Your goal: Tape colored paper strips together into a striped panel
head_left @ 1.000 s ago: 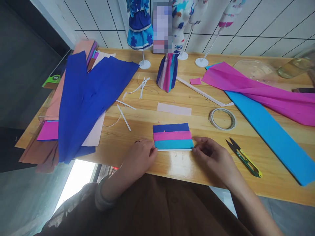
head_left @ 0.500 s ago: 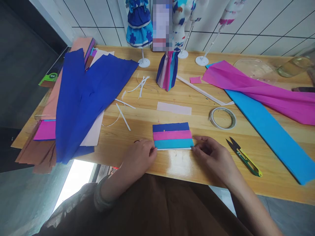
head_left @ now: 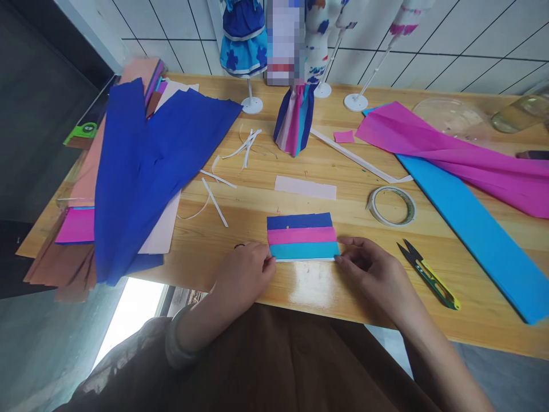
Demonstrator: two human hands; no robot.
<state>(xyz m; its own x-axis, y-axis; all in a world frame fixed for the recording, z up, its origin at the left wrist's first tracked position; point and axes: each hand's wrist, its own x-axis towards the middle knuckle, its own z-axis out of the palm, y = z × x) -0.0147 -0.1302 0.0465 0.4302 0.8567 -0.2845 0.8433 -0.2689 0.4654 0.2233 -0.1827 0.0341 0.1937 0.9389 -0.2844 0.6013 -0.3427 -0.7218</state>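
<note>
Left hand (head_left: 246, 268) pinches striped sheet (head_left: 302, 236) at 8 o'clock; right hand (head_left: 372, 266) likewise at 4 o'clock. Pale strip (head_left: 305, 187) apart, 12 o'clock.

Striped panel: a small, flat rectangle of blue, pink and turquoise paper bands (head_left: 303, 236), wider than it is deep, lying on the pale wooden table (head_left: 317, 292) near its front edge.
Blue band: deep blue (head_left: 300, 221), farthest from the person, with a small pale spot near its lower edge.
Pink band: bright pink (head_left: 302, 234), in the middle.
Turquoise band: nearest the person (head_left: 304, 250), smooth and flat.
White edge: a thin white line (head_left: 305, 260) showing along the near side.
Near corners: left hand (head_left: 250, 266) touching one, right hand (head_left: 369, 264) the other; whether they pinch or merely press is hard to tell.
</note>
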